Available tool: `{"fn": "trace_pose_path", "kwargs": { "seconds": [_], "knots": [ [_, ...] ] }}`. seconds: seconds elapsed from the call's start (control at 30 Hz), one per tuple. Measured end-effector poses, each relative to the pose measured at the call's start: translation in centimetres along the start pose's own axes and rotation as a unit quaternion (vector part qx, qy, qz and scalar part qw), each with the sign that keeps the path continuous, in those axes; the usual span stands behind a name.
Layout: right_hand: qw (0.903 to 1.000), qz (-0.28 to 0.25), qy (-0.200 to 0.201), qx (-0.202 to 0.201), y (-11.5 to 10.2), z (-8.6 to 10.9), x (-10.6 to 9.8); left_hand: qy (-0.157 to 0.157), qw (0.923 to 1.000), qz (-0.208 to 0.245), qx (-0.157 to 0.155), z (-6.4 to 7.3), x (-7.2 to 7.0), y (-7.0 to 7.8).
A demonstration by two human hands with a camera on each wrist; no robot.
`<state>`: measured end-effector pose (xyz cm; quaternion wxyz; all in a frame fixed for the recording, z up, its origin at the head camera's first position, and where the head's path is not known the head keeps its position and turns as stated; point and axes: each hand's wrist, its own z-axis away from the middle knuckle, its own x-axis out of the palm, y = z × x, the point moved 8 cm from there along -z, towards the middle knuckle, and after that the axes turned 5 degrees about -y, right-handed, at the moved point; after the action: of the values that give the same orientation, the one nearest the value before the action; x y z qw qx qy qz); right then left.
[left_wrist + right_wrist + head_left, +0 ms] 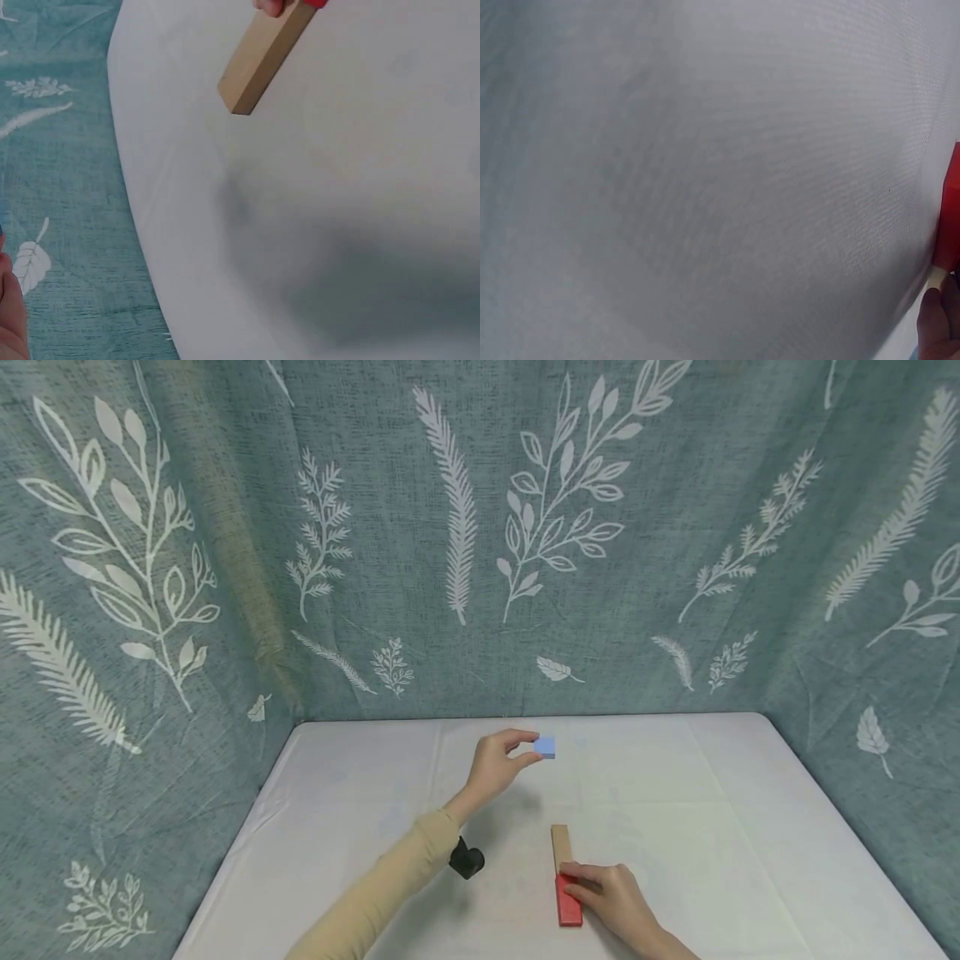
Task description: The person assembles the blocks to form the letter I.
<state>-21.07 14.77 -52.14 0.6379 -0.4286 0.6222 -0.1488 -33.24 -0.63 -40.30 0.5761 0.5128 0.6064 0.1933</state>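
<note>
My left hand (498,766) is raised over the far half of the table, pinching a small light-blue block (545,747) between thumb and fingers. At the left edge of the left wrist view, only part of that hand (10,311) shows. Lower down, my right hand (615,902) grips at the joint between a red block (570,913) and a plain wooden block (560,843). These two lie end to end in a line, the wooden one farther away. In the right wrist view the red block (949,217) and fingers (933,319) appear at the right edge.
A white cloth (675,827) covers the table. Green-blue curtains (480,668) with white leaf prints hang behind it and on both sides. A small black device (467,860) shows beside the left sleeve (390,881).
</note>
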Motion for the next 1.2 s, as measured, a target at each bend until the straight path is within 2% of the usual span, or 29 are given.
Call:
{"fn": "trace_pose_path", "kwargs": {
  "seconds": [0.13,0.4,0.7,0.97,1.2],
  "knots": [
    [0.9999,0.009,0.008,-0.011,-0.2,0.0,-0.1,0.001,1.0000,0.002,-0.003,0.0,0.4,-0.3],
    [0.9996,0.013,0.013,-0.023,-0.5,0.0,-0.2,0.019,0.9997,-0.001,0.019,0.2,1.4,-1.0],
    [0.9993,0.018,0.018,-0.026,-0.5,0.1,-0.4,0.022,0.9997,0.003,0.005,1.2,3.2,-2.8],
    [0.9994,0.016,0.018,-0.027,-0.4,0.1,-0.4,0.028,0.9995,0.000,-0.013,1.6,4.2,-3.5],
    [0.9991,0.027,0.020,-0.026,-0.5,0.1,-0.4,0.032,0.9994,-0.007,-0.008,1.9,4.9,-4.0]
  ]
}}
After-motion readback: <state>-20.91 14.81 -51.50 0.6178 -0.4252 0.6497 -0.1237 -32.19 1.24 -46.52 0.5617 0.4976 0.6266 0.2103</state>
